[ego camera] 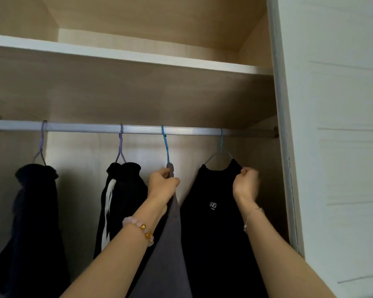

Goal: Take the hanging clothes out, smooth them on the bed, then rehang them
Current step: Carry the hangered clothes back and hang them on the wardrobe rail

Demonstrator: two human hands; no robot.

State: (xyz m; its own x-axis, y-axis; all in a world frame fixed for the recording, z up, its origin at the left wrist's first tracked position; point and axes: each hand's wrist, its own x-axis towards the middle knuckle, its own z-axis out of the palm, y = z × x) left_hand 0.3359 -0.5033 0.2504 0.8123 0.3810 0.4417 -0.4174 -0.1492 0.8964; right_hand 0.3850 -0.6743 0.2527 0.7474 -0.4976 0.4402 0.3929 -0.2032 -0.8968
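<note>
Both forearms, the left forearm [116, 254] and the right forearm [278, 254], reached up from the bottom edge into the open wardrobe, with its white door [332, 147] at my right and a shelf [116, 54] overhead. Four garments hung from the rail [84, 127]: a fuzzy dark garment [32, 222] far left, a striped black garment [125, 196] next, then the grey garment [170, 250] and the black T-shirt [213, 233] nearest the door. My left hand [163, 181] was closed around the bunched top of the grey garment, just below the stem of its blue hanger [165, 145]. My right hand [246, 179], slightly blurred, looked clenched on the T-shirt's shoulder, under the pale blue hanger [221, 150]. Both hooks sat over the rail, so nothing was out yet.

I judged the danger to be pulling on cloth rather than hanger. A downward tug could slide either piece off its wire shoulders, or jam the hook against the rail. Lifting two together, the hooks might also snag one another, and my bead bracelet [140, 227] could catch the grey fabric.
</note>
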